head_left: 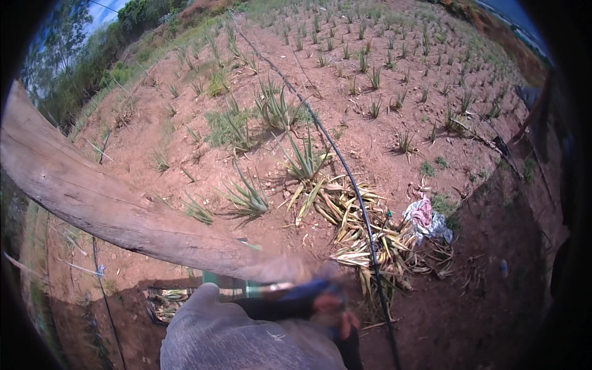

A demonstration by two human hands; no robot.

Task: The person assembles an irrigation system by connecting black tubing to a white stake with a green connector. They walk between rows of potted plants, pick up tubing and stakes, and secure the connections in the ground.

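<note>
Blurred right hand (333, 308) gripped dark-handled tool (290, 300) beside wooden post (111, 206), left hand unseen, cut aloe leaves (370, 246) along black hose (345, 172)

A loose grey fabric garment (240, 336), creased and dusted, with a small pale fleck on it, is worn over the body at the lower edge. A dark glove with reddish fingertips (330, 305) is seen, blurred.

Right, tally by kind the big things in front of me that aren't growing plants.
Wooden post: 1
Black hose: 1
Cloth bundle: 1
Pile of cut leaves: 1
Total: 4
</note>
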